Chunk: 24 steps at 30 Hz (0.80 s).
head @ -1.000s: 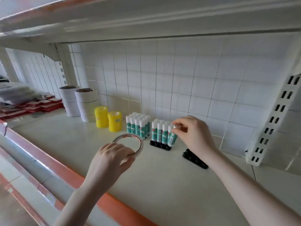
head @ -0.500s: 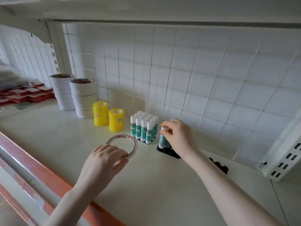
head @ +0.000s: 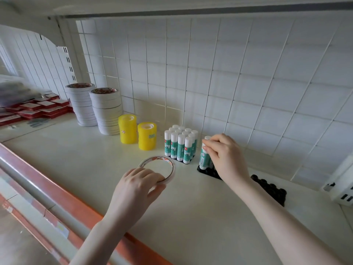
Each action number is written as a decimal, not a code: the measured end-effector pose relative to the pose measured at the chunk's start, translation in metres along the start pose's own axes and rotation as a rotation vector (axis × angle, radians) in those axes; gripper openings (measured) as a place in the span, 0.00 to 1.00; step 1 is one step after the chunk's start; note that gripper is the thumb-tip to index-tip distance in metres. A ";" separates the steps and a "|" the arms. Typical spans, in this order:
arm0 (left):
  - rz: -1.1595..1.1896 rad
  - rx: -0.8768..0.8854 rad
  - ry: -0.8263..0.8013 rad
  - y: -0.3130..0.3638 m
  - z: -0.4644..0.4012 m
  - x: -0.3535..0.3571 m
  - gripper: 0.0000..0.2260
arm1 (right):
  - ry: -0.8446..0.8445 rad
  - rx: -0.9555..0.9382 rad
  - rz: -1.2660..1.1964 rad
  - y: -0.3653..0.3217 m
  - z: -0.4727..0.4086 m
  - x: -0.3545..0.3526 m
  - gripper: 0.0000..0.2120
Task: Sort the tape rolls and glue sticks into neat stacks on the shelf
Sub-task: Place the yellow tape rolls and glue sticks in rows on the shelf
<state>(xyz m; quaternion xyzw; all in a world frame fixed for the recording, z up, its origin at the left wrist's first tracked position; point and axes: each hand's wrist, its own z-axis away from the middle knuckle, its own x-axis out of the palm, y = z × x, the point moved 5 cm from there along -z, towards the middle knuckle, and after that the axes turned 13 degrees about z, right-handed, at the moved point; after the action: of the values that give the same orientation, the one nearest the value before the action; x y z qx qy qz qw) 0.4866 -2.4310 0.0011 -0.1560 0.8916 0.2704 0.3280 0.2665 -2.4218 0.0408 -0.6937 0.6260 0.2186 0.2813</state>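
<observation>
Right now your left hand (head: 137,186) grips the near rim of a thin clear tape roll (head: 156,168), fingers curled over it, near the middle of the white shelf (head: 191,217). Your right hand (head: 225,155) pinches the white cap of a glue stick (head: 204,158) that stands with others on a black tray (head: 206,171) toward the back wall. Just left of it a packed block of upright glue sticks (head: 180,145) stands apart from your fingers. Further left along the back edge sit two yellow tape stacks (head: 137,133), then two taller white tape stacks (head: 95,108) near the back left corner. Another black tray (head: 271,188) lies to the right of your right wrist. Red flat boxes (head: 36,109) fill the far left end. An orange strip (head: 63,196) runs along the shelf's front edge.
</observation>
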 end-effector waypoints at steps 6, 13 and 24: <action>0.003 -0.006 -0.009 0.000 -0.001 0.001 0.11 | -0.009 0.035 -0.060 0.001 0.000 0.000 0.09; 0.005 -0.002 0.001 -0.001 -0.001 0.002 0.11 | 0.008 0.019 -0.055 0.006 -0.001 0.001 0.09; -0.006 -0.007 -0.004 -0.002 -0.001 0.003 0.12 | 0.050 -0.073 -0.008 0.004 0.002 0.006 0.05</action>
<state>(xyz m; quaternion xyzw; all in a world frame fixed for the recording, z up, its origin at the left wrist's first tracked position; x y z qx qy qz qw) 0.4843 -2.4340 -0.0010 -0.1592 0.8895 0.2730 0.3301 0.2637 -2.4252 0.0351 -0.7112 0.6217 0.2227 0.2411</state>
